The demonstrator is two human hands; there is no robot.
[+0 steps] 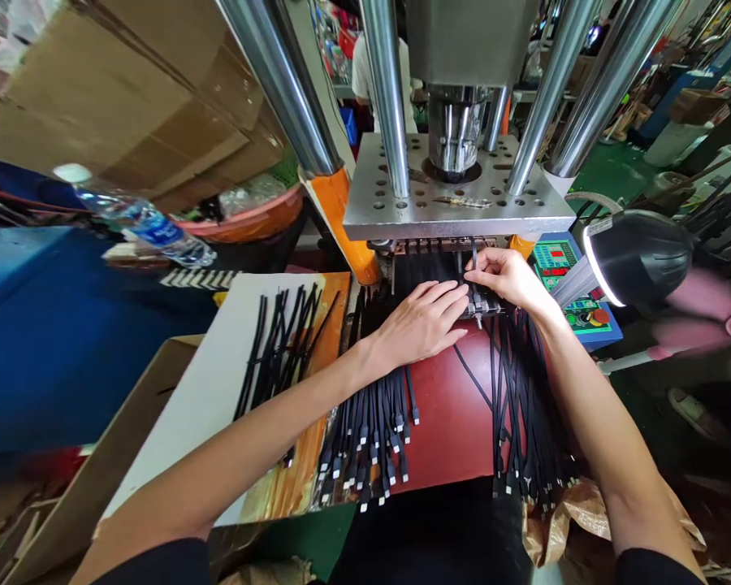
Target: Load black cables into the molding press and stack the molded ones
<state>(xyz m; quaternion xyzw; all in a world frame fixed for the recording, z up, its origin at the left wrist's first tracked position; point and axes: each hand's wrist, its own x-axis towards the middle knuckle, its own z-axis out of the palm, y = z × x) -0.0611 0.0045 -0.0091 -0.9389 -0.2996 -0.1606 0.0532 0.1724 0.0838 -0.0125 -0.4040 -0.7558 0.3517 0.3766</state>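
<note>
Under the press's steel plate (pixel 456 219), a mould holds several black cables side by side. My left hand (pixel 423 321) lies over the mould's front, palm down, with its fingers spread. At the mould's right part, my right hand (pixel 503 276) pinches a thin black cable (pixel 473 253) between thumb and forefinger. Bundled black cables with metal-tipped plugs (pixel 371 431) hang below my left hand. More black cables (pixel 517 406) hang below my right wrist. The cable ends inside the mould are too small to make out.
Black cables (pixel 280 341) lie on a white board (pixel 201 357) at left. A lit lamp (pixel 639 256), a control panel (pixel 557 260) and a blurred pink fan (pixel 707 321) stand at right. Steel columns rise around the press. A bottle (pixel 152 223) is at upper left; a person stands behind.
</note>
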